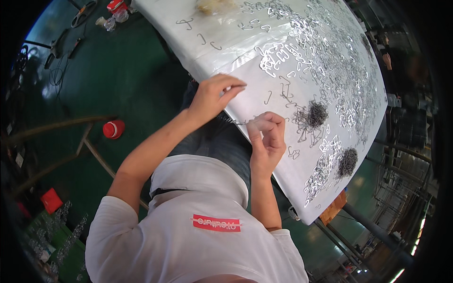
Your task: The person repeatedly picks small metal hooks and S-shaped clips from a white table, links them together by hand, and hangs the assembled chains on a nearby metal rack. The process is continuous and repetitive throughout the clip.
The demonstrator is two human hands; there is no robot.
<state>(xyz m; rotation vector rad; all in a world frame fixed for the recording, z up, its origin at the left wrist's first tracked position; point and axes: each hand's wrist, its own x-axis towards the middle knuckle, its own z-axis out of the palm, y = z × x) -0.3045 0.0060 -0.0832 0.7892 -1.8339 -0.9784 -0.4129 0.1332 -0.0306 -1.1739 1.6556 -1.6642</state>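
**Strand at right hand, left of the tangle**

Landmark: the dark, round tangle of grey wire hooks (318, 113) on the white-covered worktop (302, 174). On my feed, the thin silver strand of metal wire links (231, 120) sits well left of the tangle, at the worktop's near edge. Long axis runs roughly left-right, slightly tilted.

Right hand (268, 141) is nearer: between strand and tangle, grip together, apparently clamped on the strand's right end. Left hand (212, 96) is farther left of the tangle, no visible contact with the strand. Its thumb and index tips are close; can't tell if that grip is together or apart, or on anything. One loose thin grey hook (268, 97) lies between its fingertips and the tangle.

Hidden: right fingers cover the contact point, so exact pinch unconfirmed. Strand's left end gets lost against the dark trousers (212, 141); can't count links. Hooks in the tangle overlap too much to separate.
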